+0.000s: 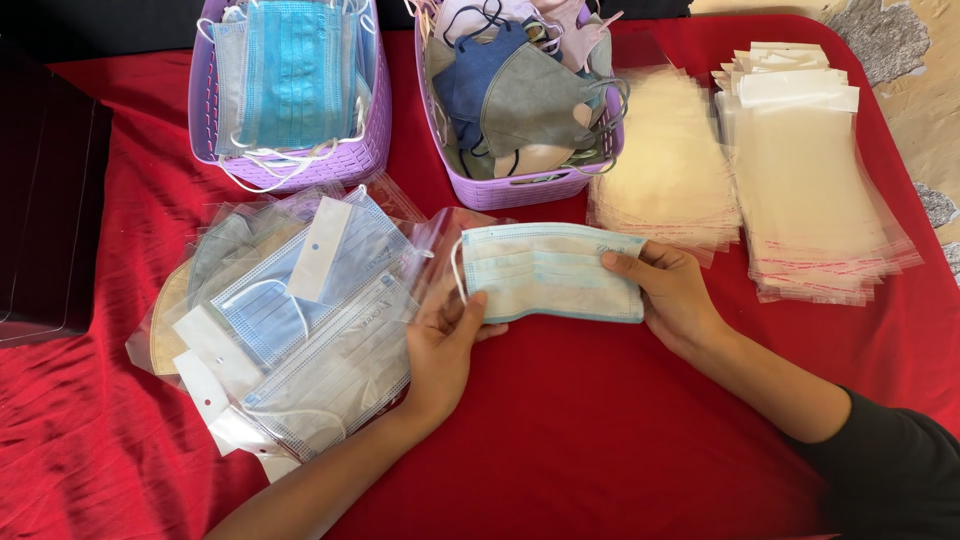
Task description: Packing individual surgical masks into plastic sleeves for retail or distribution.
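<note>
keep both hands' fingers pinched on the pale blue mask, left hand and right hand at opposite ends, pleats flat.

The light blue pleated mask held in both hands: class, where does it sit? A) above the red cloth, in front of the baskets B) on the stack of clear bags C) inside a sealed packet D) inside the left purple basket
A: the light blue pleated mask is gripped by the left hand and right hand over the red cloth.
</note>
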